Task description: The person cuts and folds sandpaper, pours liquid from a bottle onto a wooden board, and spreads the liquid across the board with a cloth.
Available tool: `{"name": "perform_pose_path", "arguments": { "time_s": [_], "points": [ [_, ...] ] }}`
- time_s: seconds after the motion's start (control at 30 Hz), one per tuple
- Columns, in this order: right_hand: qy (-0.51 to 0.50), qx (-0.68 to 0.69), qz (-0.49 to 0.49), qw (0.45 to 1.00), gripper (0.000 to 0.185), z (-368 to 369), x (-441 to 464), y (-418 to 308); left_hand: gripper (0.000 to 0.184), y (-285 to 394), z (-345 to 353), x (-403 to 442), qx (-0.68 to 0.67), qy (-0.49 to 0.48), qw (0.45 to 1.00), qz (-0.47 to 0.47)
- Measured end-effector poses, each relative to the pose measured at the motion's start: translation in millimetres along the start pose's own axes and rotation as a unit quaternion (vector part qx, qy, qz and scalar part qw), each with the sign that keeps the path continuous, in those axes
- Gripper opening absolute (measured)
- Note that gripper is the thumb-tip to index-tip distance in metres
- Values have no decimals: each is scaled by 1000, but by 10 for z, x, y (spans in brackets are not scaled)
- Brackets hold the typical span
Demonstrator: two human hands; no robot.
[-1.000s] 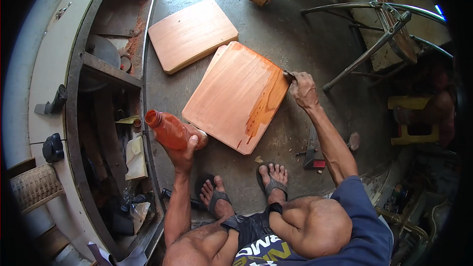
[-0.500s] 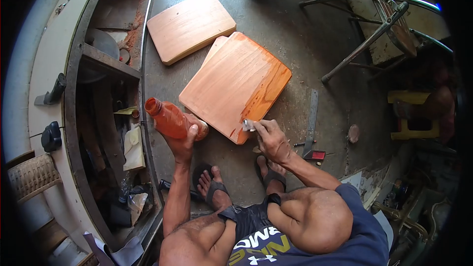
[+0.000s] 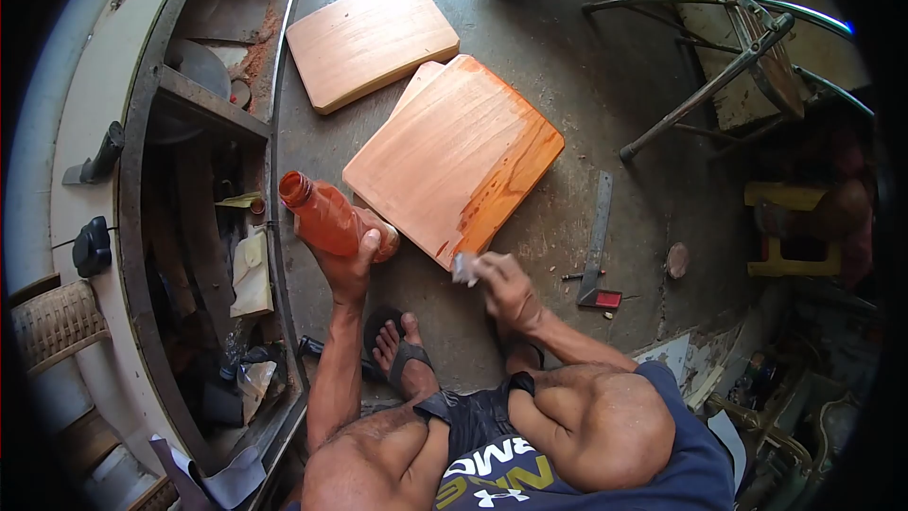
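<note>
My left hand [image 3: 348, 270] is wrapped round a bottle [image 3: 326, 213] of orange-red liquid, tilted with its open mouth to the upper left. Pinched in my right hand [image 3: 509, 289] is a small whitish rag [image 3: 464, 268], at the near corner of a wooden board [image 3: 445, 156]. Wet orange stain covers a strip along that board's right side, while the rest of its face is pale bare wood. This board rests partly on another board [image 3: 413, 90], mostly hidden. A third pale board [image 3: 374, 43] lies just beyond, toward the upper left.
A try square [image 3: 600, 246] and a pencil-like stick [image 3: 581, 275] lie on the floor at right. Metal chair legs [image 3: 705, 85] stand at upper right, near a yellow stool [image 3: 794, 227]. An open cabinet [image 3: 203, 180] with clutter runs along the left.
My right hand has drawn the rag toward me and slightly left, down to the board's near corner. The left hand still holds the bottle in about the same place.
</note>
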State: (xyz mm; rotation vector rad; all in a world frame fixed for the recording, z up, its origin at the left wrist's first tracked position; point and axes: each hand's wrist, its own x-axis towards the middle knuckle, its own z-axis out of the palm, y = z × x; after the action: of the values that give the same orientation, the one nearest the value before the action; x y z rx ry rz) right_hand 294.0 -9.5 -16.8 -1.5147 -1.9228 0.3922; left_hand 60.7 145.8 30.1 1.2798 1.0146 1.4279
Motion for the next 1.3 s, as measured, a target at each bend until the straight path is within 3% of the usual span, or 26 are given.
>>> {"name": "perform_pose_path", "arguments": {
  "time_s": [0.03,0.13,0.2,0.27,0.33,0.37,0.43,0.5,0.57,0.6,0.77,0.83,0.87,0.93,0.97,1.03,1.13,1.2,1.3],
  "points": [
    [-40,63,-12,997,43,-19,14,-149,78,19,13,6,-22,-9,1000,-14],
    [-1,50,48,998,49,-57,74,-230,76,12,-30,-78,-6,10,1000,4],
    [-53,69,-6,996,48,-176,339,-226,73,43,-20,0,-40,-20,999,-26],
    [34,56,-32,997,43,-301,684,163,70,54,-26,68,-51,-41,998,-20],
    [133,-81,146,977,21,-666,1102,553,67,85,-61,42,-73,-55,994,-55],
    [169,-136,219,951,22,-758,1192,927,65,104,-77,30,-83,-62,992,-73],
    [190,-184,232,936,23,-897,1320,1393,69,32,-79,24,-65,-43,997,-31],
    [150,-169,206,952,23,-815,1323,1272,74,-65,-94,15,-52,-20,998,3],
    [66,-136,160,975,20,-647,1278,850,79,-90,-131,11,-96,-40,994,-33],
    [79,-102,77,989,15,-433,1156,650,79,-73,-133,15,-96,-34,994,-31],
    [-85,33,-35,995,27,168,615,-379,82,28,-148,22,-74,-11,997,-35],
    [-36,4,8,999,32,57,809,-179,82,2,-234,71,-47,-6,999,-16],
    [62,-11,-20,998,31,-96,1078,50,82,-33,-285,77,-33,1,999,-9],
    [82,-120,156,977,22,-468,1440,542,74,-99,-384,89,-6,26,1000,4],
    [140,-143,190,961,24,-572,1543,874,67,-117,-397,120,6,43,999,15],
    [161,-228,127,952,25,-710,1657,1499,67,-43,-397,177,-10,21,1000,3],
    [112,-170,142,969,23,-625,1648,1241,82,-203,-502,158,20,26,999,-6],
    [48,-127,68,988,17,-282,1420,771,84,-226,-478,120,25,67,997,3],
    [-21,-31,-29,999,26,210,1041,-102,79,-228,-413,40,4,69,998,-7]
  ]
}}
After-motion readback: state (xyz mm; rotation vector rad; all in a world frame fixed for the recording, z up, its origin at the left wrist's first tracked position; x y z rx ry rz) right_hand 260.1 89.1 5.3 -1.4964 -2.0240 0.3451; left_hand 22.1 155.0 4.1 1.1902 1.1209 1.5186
